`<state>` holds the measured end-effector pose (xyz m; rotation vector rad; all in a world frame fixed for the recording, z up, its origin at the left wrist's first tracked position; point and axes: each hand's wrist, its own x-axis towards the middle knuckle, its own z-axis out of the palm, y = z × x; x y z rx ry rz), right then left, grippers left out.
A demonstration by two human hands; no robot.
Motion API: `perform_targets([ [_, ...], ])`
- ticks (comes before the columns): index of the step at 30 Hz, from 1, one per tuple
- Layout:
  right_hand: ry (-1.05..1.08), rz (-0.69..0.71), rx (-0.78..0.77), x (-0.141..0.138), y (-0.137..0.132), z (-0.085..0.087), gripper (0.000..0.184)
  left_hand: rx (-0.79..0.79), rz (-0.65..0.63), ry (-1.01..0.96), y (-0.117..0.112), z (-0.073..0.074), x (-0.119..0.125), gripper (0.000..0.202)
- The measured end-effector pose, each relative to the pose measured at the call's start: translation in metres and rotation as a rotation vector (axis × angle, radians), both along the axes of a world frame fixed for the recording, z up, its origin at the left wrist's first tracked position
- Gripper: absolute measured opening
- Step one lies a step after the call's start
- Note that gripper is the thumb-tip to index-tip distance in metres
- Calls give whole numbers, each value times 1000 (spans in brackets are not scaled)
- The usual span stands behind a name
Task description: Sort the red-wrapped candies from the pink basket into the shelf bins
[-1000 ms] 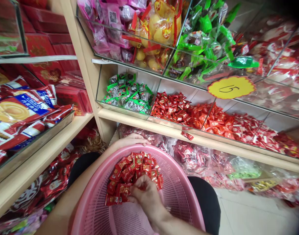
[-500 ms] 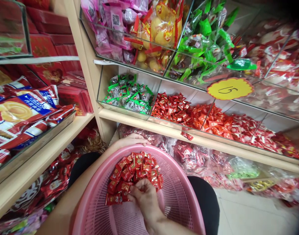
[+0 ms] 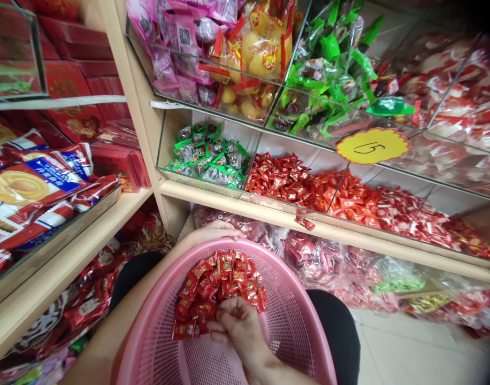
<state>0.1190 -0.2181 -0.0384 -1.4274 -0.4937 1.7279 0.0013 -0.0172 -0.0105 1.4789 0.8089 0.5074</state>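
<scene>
A pink plastic basket (image 3: 305,331) with a perforated wall sits between my knees, tilted toward me. Inside it, small red-and-gold wrapped candies (image 3: 229,275) are gathered at the far left side. Along the basket's left side runs my left forearm, and my left hand (image 3: 215,232) grips the far rim, its fingers partly hidden behind it. My right hand (image 3: 239,329) is inside the basket at the near edge of the pile. Its fingers are curled and pinched against a red candy (image 3: 205,323), which they partly cover.
Ahead, a glass-fronted shelf bin (image 3: 279,179) holds red candies, beside green-wrapped ones (image 3: 208,155). One loose candy (image 3: 305,222) lies on the wooden ledge. A yellow price tag (image 3: 373,146) hangs above. Packaged snacks (image 3: 36,187) fill the left shelf; bagged candies (image 3: 313,254) lie below.
My right hand has shifted slightly, its fingers moving a little down and left along the near candies. My left hand stays on the rim. The view has tilted slightly.
</scene>
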Motion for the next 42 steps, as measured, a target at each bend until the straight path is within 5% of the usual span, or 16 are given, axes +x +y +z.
perform_targets([
  [3, -55, 43, -6, 6, -2, -1, 34, -18, -39, 14, 2, 1, 3, 30],
  [6, -126, 165, 80, 20, 5, 17, 31, -22, -55, 6, 3, 1, 4, 29],
  [11, -434, 272, 645, 55, 55, 101, 14, -61, -55, -78, 4, -4, 5, 27],
  [14, -727, 186, 1012, 77, 111, 146, 12, -68, -59, -33, 7, -7, 5, 30],
  [16, -903, 118, 1072, 88, 152, 162, 12, -66, -70, -43, 9, -9, 4, 29],
  [21, -1349, 267, 660, 90, 226, 168, 19, -26, -81, -27, 11, -10, 1, 31],
  [27, -1569, 462, 324, 68, 255, 167, 39, 9, -103, -39, 15, -15, 0, 32],
  [42, -1403, 420, 398, 74, 260, 160, 18, -36, -83, -42, 13, -12, 2, 27],
])
